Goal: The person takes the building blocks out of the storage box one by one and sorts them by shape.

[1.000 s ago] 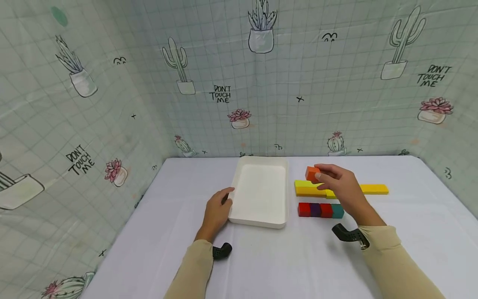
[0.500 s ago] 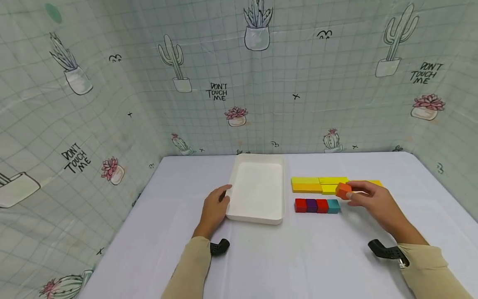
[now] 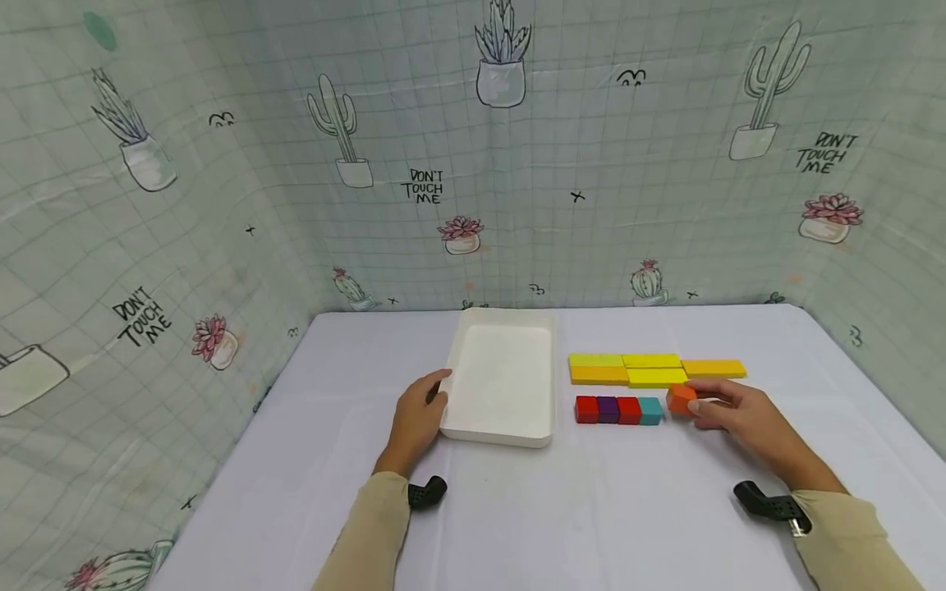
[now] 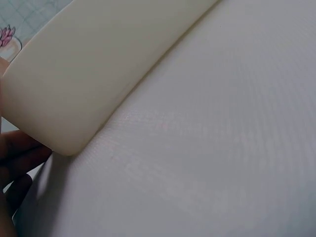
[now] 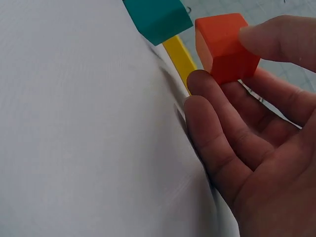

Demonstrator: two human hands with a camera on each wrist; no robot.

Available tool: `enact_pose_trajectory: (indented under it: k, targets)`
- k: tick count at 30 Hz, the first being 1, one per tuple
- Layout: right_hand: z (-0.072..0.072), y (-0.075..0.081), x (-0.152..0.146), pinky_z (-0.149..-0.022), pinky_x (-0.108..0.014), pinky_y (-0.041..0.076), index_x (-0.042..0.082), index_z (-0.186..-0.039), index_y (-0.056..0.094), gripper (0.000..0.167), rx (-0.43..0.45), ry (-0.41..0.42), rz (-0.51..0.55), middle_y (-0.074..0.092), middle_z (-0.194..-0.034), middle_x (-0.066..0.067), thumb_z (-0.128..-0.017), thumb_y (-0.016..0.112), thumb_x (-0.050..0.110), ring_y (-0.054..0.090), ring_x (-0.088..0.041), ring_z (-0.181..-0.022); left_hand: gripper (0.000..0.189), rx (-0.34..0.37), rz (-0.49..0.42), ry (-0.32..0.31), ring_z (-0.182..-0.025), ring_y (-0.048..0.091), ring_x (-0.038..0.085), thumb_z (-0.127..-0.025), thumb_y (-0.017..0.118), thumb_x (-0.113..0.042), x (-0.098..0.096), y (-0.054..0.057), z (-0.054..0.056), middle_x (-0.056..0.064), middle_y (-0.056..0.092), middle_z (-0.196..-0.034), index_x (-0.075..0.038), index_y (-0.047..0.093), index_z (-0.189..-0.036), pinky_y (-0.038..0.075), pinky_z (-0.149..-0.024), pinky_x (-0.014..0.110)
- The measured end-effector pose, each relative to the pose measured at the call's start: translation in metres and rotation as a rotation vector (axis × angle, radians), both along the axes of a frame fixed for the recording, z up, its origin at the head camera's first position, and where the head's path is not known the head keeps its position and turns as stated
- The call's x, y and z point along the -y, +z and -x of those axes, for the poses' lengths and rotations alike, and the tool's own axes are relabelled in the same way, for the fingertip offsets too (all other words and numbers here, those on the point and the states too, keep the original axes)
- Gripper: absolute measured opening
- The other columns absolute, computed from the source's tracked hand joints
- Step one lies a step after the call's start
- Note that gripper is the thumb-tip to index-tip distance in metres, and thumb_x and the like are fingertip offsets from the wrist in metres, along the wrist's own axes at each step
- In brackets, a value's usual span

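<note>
My right hand [image 3: 746, 414] pinches an orange cube [image 3: 680, 400] between thumb and fingers, just right of a row of cubes. That row holds a red cube [image 3: 586, 410], a purple cube [image 3: 608, 410], another red cube [image 3: 629, 410] and a teal cube [image 3: 650, 411] at its right end. In the right wrist view, a narrow gap parts the orange cube [image 5: 224, 47] from the teal cube [image 5: 160, 19]. At the left side of a white tray [image 3: 548, 402], my left hand [image 3: 414, 419] grips the edge; the left wrist view shows fingers [image 4: 24, 160] by the tray's corner.
Behind the cubes lie several flat yellow blocks [image 3: 654, 360] in two rows, with one yellow block [image 3: 713, 368] extending to the right. The white-covered table [image 3: 562, 525] ends at a patterned cloth backdrop [image 3: 562, 246]. A black wrist mount sits on each forearm.
The orange cube has moved right from above the yellow blocks, then down toward the teal cube's right side, still in my right hand. My left hand has stayed at the tray.
</note>
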State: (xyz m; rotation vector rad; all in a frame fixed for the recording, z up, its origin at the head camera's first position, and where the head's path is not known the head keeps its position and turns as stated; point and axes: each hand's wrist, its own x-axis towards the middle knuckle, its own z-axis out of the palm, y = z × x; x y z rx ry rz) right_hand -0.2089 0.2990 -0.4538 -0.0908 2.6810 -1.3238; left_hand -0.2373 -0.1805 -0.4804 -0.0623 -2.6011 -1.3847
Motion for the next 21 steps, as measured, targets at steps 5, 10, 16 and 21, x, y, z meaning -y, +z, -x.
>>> enact_pose_trajectory:
  k: [5,10,16,21]
  targets:
    - [0.0039,-0.0023,0.0053,-0.082,-0.034,0.048,0.003,-0.147,0.046,0.066,-0.004,0.004,0.007,0.06,-0.132,-0.022,-0.098,0.062,0.045,0.067,-0.023,-0.093,0.038,-0.015,-0.007,0.006,-0.131,0.051,0.027,-0.099,0.054,-0.014,0.0035,-0.0009,-0.001,0.01,0.061,-0.135,-0.015,0.063,-0.136,0.04,-0.109,0.048]
    - [0.0047,-0.006,0.0076,-0.083,-0.032,0.048,0.002,-0.144,0.051,0.063,-0.037,0.03,-0.079,0.062,-0.129,-0.02,-0.097,0.066,0.04,0.06,-0.024,-0.101,0.038,-0.022,-0.018,0.001,-0.131,0.052,0.028,-0.099,0.055,-0.014,0.0041,-0.0017,-0.001,0.011,0.061,-0.135,-0.014,0.064,-0.135,0.04,-0.109,0.048]
    - [0.0034,-0.0063,0.009,-0.095,-0.051,0.046,0.004,-0.142,0.055,0.06,-0.056,0.049,-0.129,0.053,-0.139,-0.027,-0.095,0.067,0.039,0.052,-0.035,-0.115,0.038,-0.01,-0.02,0.002,-0.134,0.049,0.027,-0.099,0.054,-0.014,0.0024,-0.0029,0.0003,0.009,0.059,-0.138,-0.016,0.064,-0.136,0.038,-0.111,0.047]
    - [0.0043,-0.006,0.0105,-0.092,-0.045,0.049,0.005,-0.142,0.056,0.059,-0.084,0.066,-0.148,0.057,-0.135,-0.024,-0.095,0.068,0.039,0.054,-0.033,-0.112,0.038,-0.013,-0.003,0.006,-0.132,0.05,0.027,-0.099,0.054,-0.014,0.0029,-0.0034,-0.0001,0.01,0.06,-0.136,-0.016,0.064,-0.136,0.038,-0.111,0.048]
